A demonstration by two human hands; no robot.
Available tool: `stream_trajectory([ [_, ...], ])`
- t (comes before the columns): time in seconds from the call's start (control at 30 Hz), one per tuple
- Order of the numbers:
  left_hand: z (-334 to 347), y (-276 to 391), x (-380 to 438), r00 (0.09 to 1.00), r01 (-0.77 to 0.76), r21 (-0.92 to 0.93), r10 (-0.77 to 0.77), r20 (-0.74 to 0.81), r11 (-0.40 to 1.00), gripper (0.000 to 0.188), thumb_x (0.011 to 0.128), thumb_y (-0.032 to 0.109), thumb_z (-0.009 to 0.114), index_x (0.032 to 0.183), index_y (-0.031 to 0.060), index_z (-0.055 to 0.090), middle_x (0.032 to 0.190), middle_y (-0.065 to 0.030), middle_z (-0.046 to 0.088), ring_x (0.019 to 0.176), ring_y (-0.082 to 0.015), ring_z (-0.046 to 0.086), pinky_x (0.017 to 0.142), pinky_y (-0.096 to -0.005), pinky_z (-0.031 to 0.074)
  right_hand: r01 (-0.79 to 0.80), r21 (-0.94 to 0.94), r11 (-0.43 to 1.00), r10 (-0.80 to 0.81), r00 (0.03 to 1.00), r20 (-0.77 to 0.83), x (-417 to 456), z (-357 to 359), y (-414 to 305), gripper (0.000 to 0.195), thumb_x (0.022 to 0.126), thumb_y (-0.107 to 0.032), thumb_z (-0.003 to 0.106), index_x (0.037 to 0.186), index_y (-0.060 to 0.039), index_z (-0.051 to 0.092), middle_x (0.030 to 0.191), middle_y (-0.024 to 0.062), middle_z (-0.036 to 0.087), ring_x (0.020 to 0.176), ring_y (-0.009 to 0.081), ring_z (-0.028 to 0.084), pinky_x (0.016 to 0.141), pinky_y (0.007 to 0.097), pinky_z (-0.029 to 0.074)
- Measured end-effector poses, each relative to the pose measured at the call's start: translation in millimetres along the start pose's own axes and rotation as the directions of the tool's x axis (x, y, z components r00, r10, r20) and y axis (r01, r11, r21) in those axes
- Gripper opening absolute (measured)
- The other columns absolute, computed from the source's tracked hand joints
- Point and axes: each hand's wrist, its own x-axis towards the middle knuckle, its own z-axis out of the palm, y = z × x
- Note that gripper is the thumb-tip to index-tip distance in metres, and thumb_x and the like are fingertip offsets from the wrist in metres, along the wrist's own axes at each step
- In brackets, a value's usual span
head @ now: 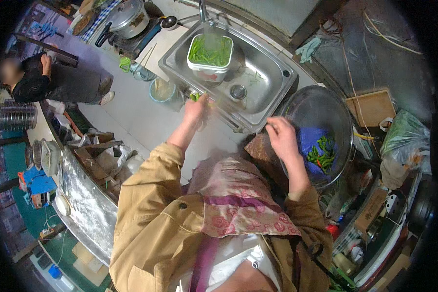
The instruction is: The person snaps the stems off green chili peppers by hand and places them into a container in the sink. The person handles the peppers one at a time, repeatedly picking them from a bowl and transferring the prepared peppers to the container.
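Note:
My left hand [197,109] is closed around some green chili peppers [194,96] just outside the front rim of the steel sink [253,126]. In the sink stands a white square tub [208,69] filled with green peppers [210,53], under the tap [203,12]. My right hand [281,137] is raised between the sink's right corner and a large metal basin [314,106], its fingers bent; whether anything small is between them cannot be told. Inside the basin, green peppers [326,151] and a red one [318,163] lie on something blue [308,137].
A pressure cooker [129,22] stands on a stove left of the sink. A bin [163,89] is on the floor by the sink. Another person [62,78] stands at the upper left. Bags [405,138] and boxes crowd the right side; a metal worktop [87,204] runs along the left.

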Motion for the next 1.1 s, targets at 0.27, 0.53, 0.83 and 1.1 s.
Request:
stream_trajectory([
  [0.27, 41, 109, 155, 0.989, -0.143, 0.0, 0.143, 0.033, 0.99, 0.03, 0.097, 0.024, 0.07, 0.1, -0.0053, 0.063, 0.086, -0.0127, 0.068, 0.066, -0.023, 0.067, 0.058, -0.0377, 0.058, -0.281, 0.115, 0.953, 0.289, 0.956, -0.059, -76, 14, -5, 0.015, 0.093, -0.008, 0.07, 0.106, 0.0001, 0.072, 0.099, 0.0165, 0.074, 0.084, 0.0263, 0.072, 0.077, 0.034, 0.056],
  [0.53, -22, 69, 224, 0.892, -0.409, 0.349, 0.45, -0.042, 0.843, 0.027, 0.1, 0.026, 0.065, 0.097, -0.0007, 0.068, 0.08, -0.0037, 0.066, 0.067, -0.0121, 0.058, 0.06, -0.0294, 0.047, -0.286, 0.132, 0.949, 0.31, 0.922, -0.232, -100, 2, -19, 0.012, 0.091, -0.003, 0.072, 0.102, -0.0001, 0.072, 0.091, 0.0142, 0.072, 0.076, 0.0238, 0.069, 0.07, 0.0334, 0.054],
  [0.83, -72, -95, 30, 0.979, -0.185, 0.1, 0.175, 0.107, 0.978, 0.009, 0.096, 0.008, 0.063, 0.087, 0.0075, 0.065, 0.079, -0.0041, 0.066, 0.067, -0.013, 0.059, 0.059, -0.0269, 0.047, -0.46, -0.11, 0.881, 0.324, 0.756, -0.569, -142, -128, 32, 0.02, 0.093, -0.02, 0.072, 0.092, -0.0005, 0.071, 0.081, 0.015, 0.07, 0.072, 0.0264, 0.068, 0.067, 0.0379, 0.053],
  [1.1, -37, -157, -68, 0.976, -0.061, 0.208, 0.015, 0.217, 0.976, 0.017, 0.1, -0.002, 0.049, 0.095, 0.0057, 0.063, 0.081, -0.0057, 0.067, 0.065, -0.0124, 0.059, 0.057, -0.0254, 0.045, -0.472, 0.016, 0.881, 0.407, 0.741, -0.534, -156, -203, 144, 0.027, 0.092, -0.02, 0.072, 0.111, -0.0012, 0.073, 0.103, 0.0164, 0.076, 0.095, 0.0274, 0.074, 0.085, 0.0377, 0.057],
])
